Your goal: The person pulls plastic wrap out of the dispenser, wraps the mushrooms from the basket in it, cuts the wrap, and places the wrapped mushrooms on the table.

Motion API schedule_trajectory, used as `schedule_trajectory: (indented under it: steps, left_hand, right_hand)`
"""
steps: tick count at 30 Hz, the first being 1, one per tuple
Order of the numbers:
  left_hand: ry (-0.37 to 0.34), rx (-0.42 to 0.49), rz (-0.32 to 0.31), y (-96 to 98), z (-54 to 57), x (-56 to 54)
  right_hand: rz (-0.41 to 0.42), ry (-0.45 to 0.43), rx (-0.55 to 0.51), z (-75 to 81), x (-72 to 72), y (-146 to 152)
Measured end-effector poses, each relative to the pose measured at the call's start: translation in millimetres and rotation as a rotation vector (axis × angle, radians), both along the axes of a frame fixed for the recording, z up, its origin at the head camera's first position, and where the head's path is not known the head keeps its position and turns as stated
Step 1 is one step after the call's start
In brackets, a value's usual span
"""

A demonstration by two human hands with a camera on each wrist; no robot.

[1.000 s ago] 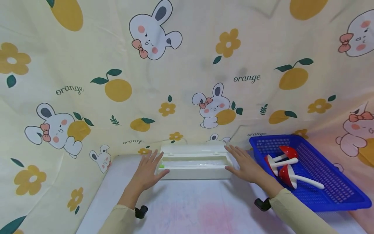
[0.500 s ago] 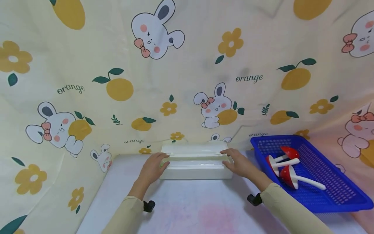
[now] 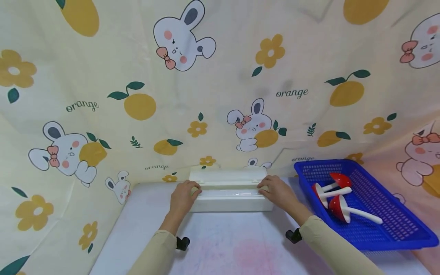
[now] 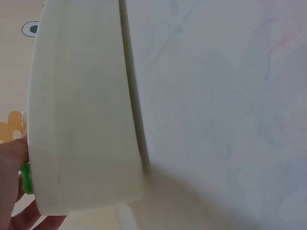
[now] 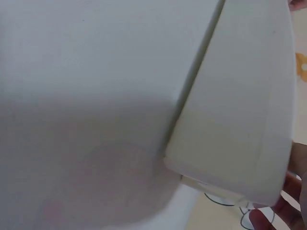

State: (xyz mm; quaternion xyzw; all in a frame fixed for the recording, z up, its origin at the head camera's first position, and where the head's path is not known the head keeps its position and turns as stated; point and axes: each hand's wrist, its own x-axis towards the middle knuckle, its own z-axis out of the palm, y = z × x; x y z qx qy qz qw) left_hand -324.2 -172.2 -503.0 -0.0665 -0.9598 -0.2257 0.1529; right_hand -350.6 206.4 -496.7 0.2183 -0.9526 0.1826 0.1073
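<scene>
A long white cling film dispenser [image 3: 232,205] lies across the far end of the table, its lid [image 3: 228,175] tilted up at the back. A shiny strip of clear cling film [image 3: 237,192] spans its top. At the left end my left hand [image 3: 183,198] pinches the film with curled thumb and fingers; my right hand [image 3: 279,193] does likewise at the right end. In the left wrist view a green slider [image 4: 27,178] shows beside the fingers. The dispenser's front wall [image 5: 235,105] hides most of the right fingers in the right wrist view.
A blue plastic basket [image 3: 409,225] stands on the right, holding several red-and-white toy mushrooms [image 3: 338,208]. Behind the white table [image 3: 220,240] hangs a patterned cloth [image 3: 213,91] with rabbits and oranges.
Both hands have come inward from the dispenser's ends. Their spread fingers have curled and now pinch at the film along its top. The dispenser and basket stay in place.
</scene>
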Motion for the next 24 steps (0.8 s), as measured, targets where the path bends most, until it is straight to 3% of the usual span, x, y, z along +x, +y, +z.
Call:
schedule_trajectory:
  steps: [5, 9, 15, 24]
  left_hand:
    - [0.051, 0.005, 0.026, 2.5, -7.1, 1.9]
    - [0.048, 0.019, 0.045, 5.6, -5.2, 4.4]
    - [0.102, -0.003, 0.068, 4.5, 2.3, 2.7]
    - [0.169, 0.041, 0.041, 2.1, 5.3, -1.6]
  right_hand:
    - [-0.038, 0.086, -0.021, -10.7, 0.0, -2]
    - [-0.085, 0.068, -0.047, -13.8, 1.8, -2]
    - [-0.113, 0.043, -0.206, -8.3, 6.5, -3]
    - [-0.141, 0.038, -0.283, -4.8, 7.3, -1]
